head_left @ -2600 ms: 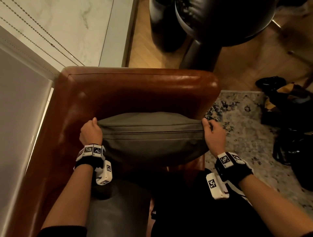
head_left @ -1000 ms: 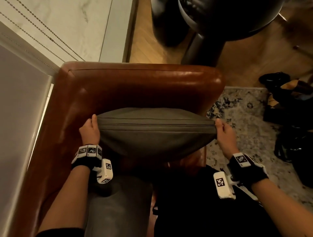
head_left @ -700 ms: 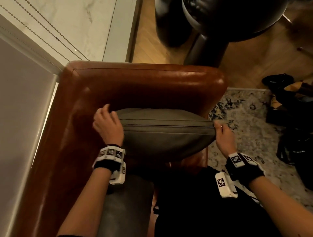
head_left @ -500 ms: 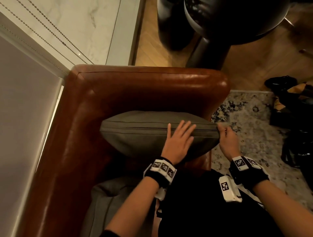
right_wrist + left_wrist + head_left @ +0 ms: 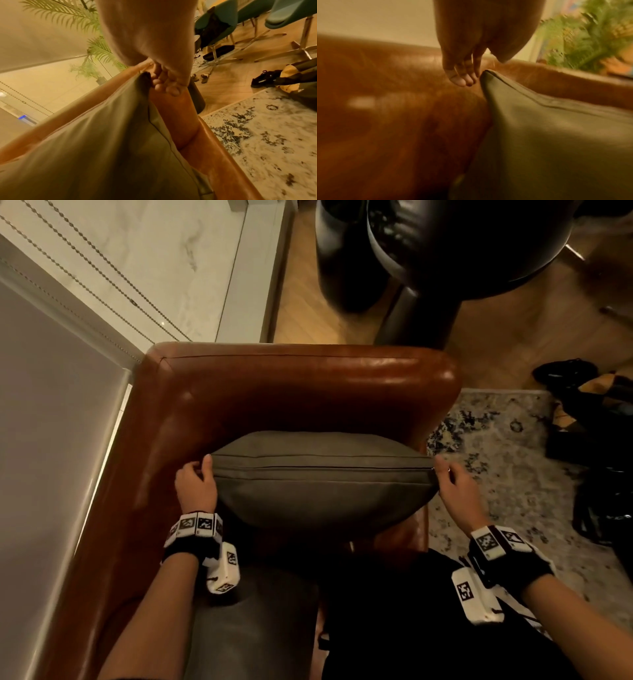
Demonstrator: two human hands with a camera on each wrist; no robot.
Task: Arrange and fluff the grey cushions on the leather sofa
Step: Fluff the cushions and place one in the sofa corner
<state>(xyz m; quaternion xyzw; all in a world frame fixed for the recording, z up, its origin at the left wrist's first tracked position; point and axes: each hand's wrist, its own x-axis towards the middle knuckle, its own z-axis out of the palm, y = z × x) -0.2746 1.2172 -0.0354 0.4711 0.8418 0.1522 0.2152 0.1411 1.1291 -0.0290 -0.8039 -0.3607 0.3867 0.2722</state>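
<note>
A grey cushion (image 5: 322,487) stands on edge against the armrest of the brown leather sofa (image 5: 291,392), with its zip seam up. My left hand (image 5: 197,484) is at its left corner, which sits between thumb and fingers (image 5: 460,75); the left wrist view is blurred. My right hand (image 5: 455,487) grips the right corner, and its curled fingers (image 5: 164,83) close on the cushion (image 5: 102,135) there. A second grey cushion (image 5: 250,628) lies on the seat under my left forearm.
A pale wall and a blind with bead chains (image 5: 102,285) run along the sofa's left. A patterned rug (image 5: 513,474) lies to the right, with dark bags and shoes (image 5: 599,422) on it. A big dark pot (image 5: 428,251) stands beyond the armrest.
My left hand let go of the left corner, patted the cushion's middle, then came back to the left corner. The right hand stayed on the right corner throughout.
</note>
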